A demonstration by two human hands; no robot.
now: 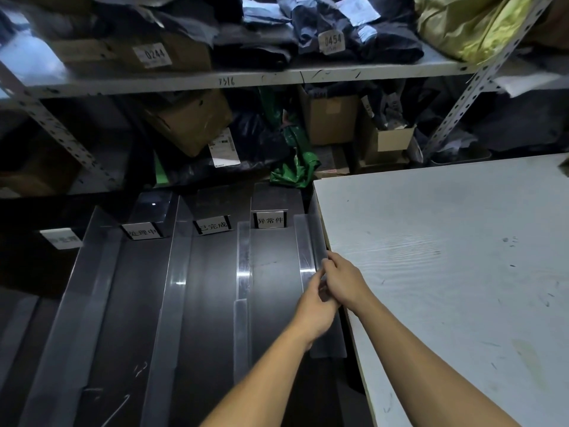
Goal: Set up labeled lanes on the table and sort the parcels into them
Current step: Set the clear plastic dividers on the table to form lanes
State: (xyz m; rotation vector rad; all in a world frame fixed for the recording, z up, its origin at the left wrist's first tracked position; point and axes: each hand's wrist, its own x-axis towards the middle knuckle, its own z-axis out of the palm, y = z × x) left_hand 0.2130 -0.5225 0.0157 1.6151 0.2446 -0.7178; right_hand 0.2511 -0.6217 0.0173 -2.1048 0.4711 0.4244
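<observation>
At the dark counter's (pixel 138 303) right edge, both hands grasp the last clear divider (pixel 308 248) — left hand (pixel 312 306) nearer, right hand (pixel 345 278) beyond. Its long axis runs away from the person, beside the 异常件 label (pixel 270 220) — no parcels in the lanes.

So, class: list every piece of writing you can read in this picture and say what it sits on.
"0244": sticker on a cardboard box, top shelf.
"0454": tag on a dark bag, top shelf.
"处理中": second lane label.
"已完成": third lane label.
"异常件": fourth lane label.
Leftmost lane label: blurred.
Shelf-edge scrawl: unclear.
</observation>
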